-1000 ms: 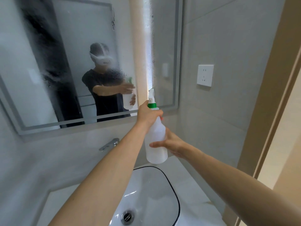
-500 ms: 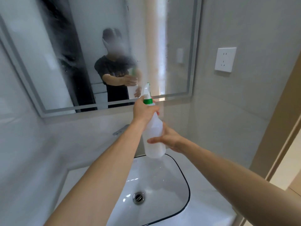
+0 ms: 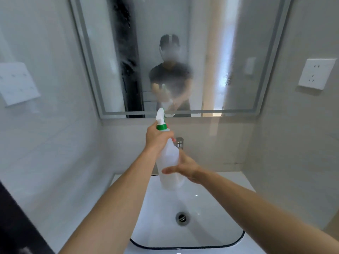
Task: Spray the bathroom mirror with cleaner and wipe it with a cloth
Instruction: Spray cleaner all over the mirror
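A translucent white spray bottle (image 3: pixel 169 162) with a green collar and white nozzle is held upright above the sink, its nozzle aimed at the mirror (image 3: pixel 201 52). My left hand (image 3: pixel 157 138) grips its neck at the trigger. My right hand (image 3: pixel 185 168) cups the lower body of the bottle from the right. The mirror fills the wall ahead; its middle is fogged with spray mist and droplets, blurring the reflection of a person holding the bottle. No cloth is in view.
A white sink (image 3: pixel 211 233) with a black rim and a metal drain (image 3: pixel 182 218) lies below the bottle. A chrome tap (image 3: pixel 179 142) sticks out of the wall behind it. A white socket (image 3: pixel 317 74) is on the right wall.
The view has swung left, centring the mirror and sink. The bottle and both hands keep the same grip. A fresh mist patch now covers the mirror's middle.
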{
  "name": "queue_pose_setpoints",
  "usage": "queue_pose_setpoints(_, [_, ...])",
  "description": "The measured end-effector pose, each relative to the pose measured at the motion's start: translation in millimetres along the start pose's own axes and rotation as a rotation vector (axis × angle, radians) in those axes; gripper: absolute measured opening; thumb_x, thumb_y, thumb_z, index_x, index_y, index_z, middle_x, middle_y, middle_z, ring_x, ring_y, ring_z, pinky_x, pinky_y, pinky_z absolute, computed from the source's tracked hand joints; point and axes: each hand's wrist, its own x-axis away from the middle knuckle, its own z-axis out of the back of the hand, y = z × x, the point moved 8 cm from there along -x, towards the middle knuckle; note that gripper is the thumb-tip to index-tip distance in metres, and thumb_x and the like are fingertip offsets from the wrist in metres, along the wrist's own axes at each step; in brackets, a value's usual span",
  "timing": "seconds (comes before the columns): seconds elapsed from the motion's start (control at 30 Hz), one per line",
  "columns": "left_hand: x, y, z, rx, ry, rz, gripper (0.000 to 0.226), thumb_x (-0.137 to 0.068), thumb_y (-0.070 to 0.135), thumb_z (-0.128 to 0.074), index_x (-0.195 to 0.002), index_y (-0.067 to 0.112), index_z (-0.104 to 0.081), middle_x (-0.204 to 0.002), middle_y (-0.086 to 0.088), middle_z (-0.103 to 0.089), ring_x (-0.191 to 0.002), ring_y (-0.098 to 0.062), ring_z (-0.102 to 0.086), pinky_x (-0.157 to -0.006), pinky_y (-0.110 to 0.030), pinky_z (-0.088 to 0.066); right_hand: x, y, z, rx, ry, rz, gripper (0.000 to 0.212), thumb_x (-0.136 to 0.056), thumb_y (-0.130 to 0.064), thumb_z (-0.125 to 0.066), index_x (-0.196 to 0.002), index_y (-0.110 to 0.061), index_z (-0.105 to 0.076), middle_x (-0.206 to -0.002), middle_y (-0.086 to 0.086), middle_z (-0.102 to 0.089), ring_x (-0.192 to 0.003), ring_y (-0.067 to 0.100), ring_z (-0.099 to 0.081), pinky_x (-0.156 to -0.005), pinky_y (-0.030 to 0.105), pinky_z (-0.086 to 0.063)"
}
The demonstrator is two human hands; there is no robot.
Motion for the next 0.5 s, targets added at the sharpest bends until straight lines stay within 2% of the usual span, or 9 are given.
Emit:
queue_pose_setpoints(0.1, [0, -3, 31, 0.006, 0.071, 0.005, 0.029, -0.056, -0.007, -0.07, -0.079, 0.009, -0.061, -0.067, -0.004, -0.062, -0.054, -0.02, -0.059, -0.059, -0.036, -0.056, -11, -5, -21, 0.046, -0.032, 0.01, 0.086, -0.06, -0.013, -0.089, -0.134, -0.024, -0.046, -0.125, 0.007, -0.065, -0.117, 0.025, -0.062, -0.098, 0.047, -0.053])
queue_pose_setpoints(0.23, [0, 5, 69, -0.002, 0.136, 0.01, 0.04, -0.052, -0.003, -0.074, -0.089, 0.003, -0.063, -0.072, -0.006, -0.062, -0.062, -0.025, -0.059, -0.06, -0.037, -0.055, -23, -23, -46, 0.102, -0.058, 0.022, 0.097, -0.052, -0.024, -0.092, -0.135, -0.027, -0.043, -0.126, 0.003, -0.061, -0.116, 0.024, -0.062, -0.096, 0.053, -0.054])
queue_pose_setpoints(0.37, [-6, 33, 99, 0.012, 0.155, -0.037, 0.041, -0.055, -0.004, -0.074, -0.094, 0.006, -0.065, -0.076, -0.007, -0.062, -0.066, -0.026, -0.06, -0.061, -0.034, -0.054, -39, -58, -65, 0.153, -0.052, 0.082, 0.092, -0.056, -0.024, -0.092, -0.132, -0.023, -0.041, -0.122, 0.002, -0.06, -0.115, 0.025, -0.06, -0.098, 0.053, -0.052])
queue_pose_setpoints(0.43, [-10, 58, 110, 0.012, 0.16, -0.095, 0.05, -0.055, 0.0, -0.073, -0.103, 0.012, -0.066, -0.089, -0.007, -0.067, -0.072, -0.029, -0.067, -0.064, -0.036, -0.056, -46, -82, -71, 0.145, -0.056, 0.127, 0.087, -0.06, -0.018, -0.091, -0.13, -0.023, -0.041, -0.117, -0.002, -0.059, -0.113, 0.025, -0.059, -0.099, 0.051, -0.051])
queue_pose_setpoints(0.5, [-15, 89, 116, 0.039, 0.15, -0.157, 0.054, -0.06, 0.001, -0.07, -0.113, 0.012, -0.064, -0.105, -0.013, -0.069, -0.078, -0.033, -0.073, -0.065, -0.037, -0.059, -54, -111, -72, 0.116, -0.067, 0.182, 0.081, -0.064, -0.011, -0.091, -0.127, -0.024, -0.042, -0.113, -0.004, -0.06, -0.108, 0.02, -0.061, -0.092, 0.042, -0.054])
